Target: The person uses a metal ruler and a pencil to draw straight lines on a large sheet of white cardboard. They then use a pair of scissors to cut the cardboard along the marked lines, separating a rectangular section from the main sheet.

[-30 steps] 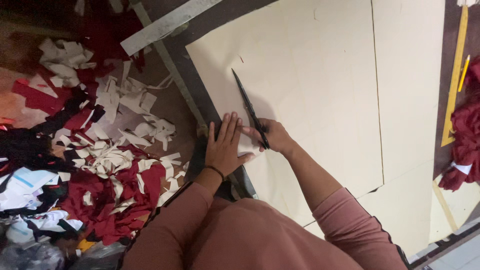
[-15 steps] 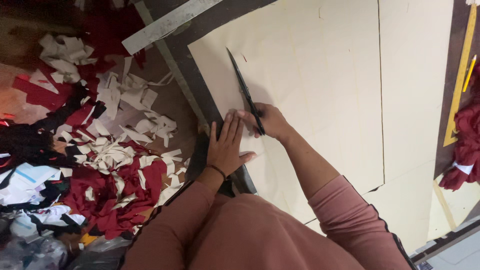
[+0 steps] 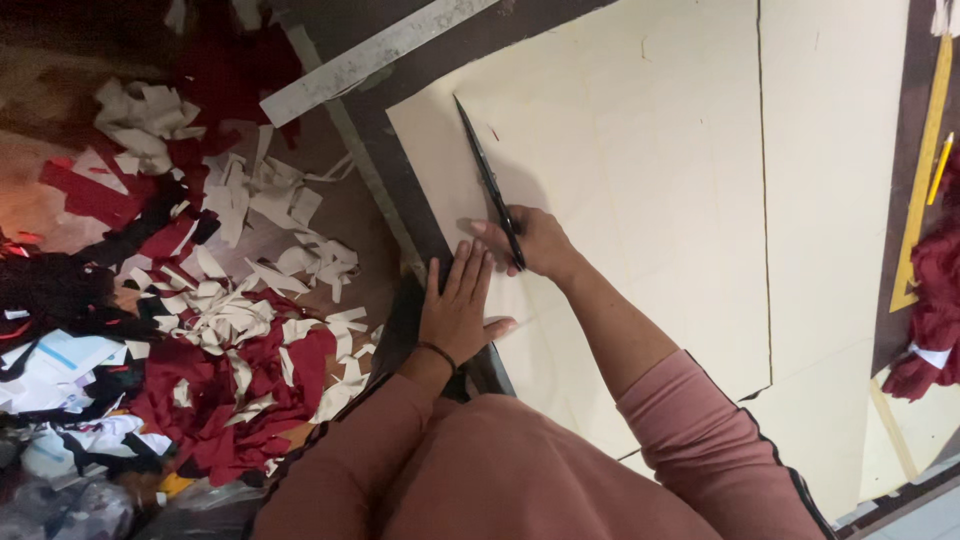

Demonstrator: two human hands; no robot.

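The right hand [image 3: 535, 240] has its grip closed around the handles of the black scissors [image 3: 488, 180], whose long blades lie together, pointing up and away along the left edge of the cream sheet [image 3: 640, 170]. Since a moment ago the blades have travelled further up that edge and the hand has followed, so the cut looks to be advancing along the sheet's border. The left hand [image 3: 458, 305] lies flat with fingers spread, holding nothing, pressing the near corner of the sheet just beside the right hand; it has stayed put. The sheet covers most of the dark surface [image 3: 400, 70]. A metal ruler [image 3: 370, 58] lies slanted above the sheet's corner, and a yellow ruler [image 3: 922, 180] runs along the far right. Left of the surface, white and red scraps [image 3: 230, 320] are heaped on the floor.
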